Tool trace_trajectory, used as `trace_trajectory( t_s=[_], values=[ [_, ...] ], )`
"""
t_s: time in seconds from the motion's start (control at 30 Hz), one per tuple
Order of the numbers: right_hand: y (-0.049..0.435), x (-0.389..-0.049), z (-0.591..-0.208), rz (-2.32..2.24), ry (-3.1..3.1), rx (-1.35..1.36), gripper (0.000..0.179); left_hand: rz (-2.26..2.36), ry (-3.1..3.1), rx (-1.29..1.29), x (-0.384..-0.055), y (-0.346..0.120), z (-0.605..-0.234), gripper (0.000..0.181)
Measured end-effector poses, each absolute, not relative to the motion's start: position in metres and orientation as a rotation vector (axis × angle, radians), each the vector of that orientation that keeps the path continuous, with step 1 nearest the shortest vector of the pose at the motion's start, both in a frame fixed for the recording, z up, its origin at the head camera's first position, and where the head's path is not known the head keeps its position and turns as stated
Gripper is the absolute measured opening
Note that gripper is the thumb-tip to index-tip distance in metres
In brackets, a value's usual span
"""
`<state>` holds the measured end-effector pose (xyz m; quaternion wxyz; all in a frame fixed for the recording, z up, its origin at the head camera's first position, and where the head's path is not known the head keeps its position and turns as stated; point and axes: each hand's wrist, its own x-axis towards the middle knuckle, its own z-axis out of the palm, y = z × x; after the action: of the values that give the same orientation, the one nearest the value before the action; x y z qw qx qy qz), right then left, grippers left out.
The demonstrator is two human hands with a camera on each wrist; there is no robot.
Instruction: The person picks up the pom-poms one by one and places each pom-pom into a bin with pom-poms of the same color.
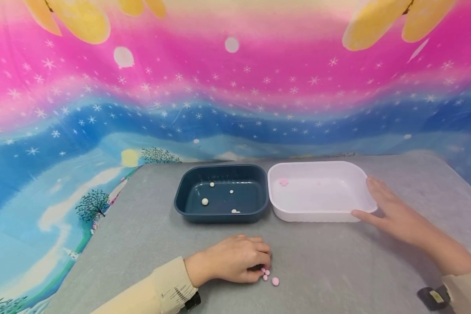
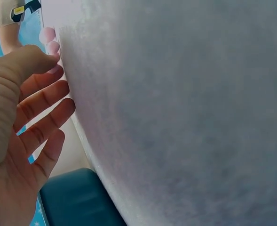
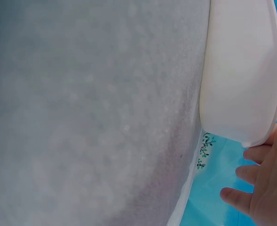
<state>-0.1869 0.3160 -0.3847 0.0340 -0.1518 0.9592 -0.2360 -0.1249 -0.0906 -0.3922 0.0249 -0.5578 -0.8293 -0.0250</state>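
Note:
My left hand [image 1: 237,259] is low over the grey table with its fingers bent, the thumb and index fingertips meeting around a small pink ball [image 2: 53,69]. Several pink balls cluster right at those fingertips, and a larger pink ball [image 1: 275,281] lies just to the right. At the right end of the white tray [image 1: 318,216], my right hand [image 1: 400,218] rests against the rim, fingers extended along the side and thumb at the front corner. A flat pink piece [image 1: 284,182] lies inside that tray, towards its left end.
Left of the white tray, close beside it, stands a dark blue tray [image 1: 221,218] with several white balls, among them a larger white ball [image 1: 205,202]. Behind the grey table [image 1: 141,253] hangs a colourful printed cloth [image 1: 220,96].

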Motion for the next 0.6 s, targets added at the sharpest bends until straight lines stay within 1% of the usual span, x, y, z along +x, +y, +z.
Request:
trace_trajectory(
  t_s=[0.23,0.6],
  values=[
    [0.3154,-0.1873,-0.3839,-0.707,2.954,-0.451,0.103,-0.121,-2.563,-1.702,-0.1267,-0.09,-0.3927,0.009],
    [0.3153,-0.1867,-0.3834,-0.709,2.944,-0.455,0.103,-0.13,-2.56,-1.671,-0.1246,-0.0962,-0.3937,0.008]
  ],
)
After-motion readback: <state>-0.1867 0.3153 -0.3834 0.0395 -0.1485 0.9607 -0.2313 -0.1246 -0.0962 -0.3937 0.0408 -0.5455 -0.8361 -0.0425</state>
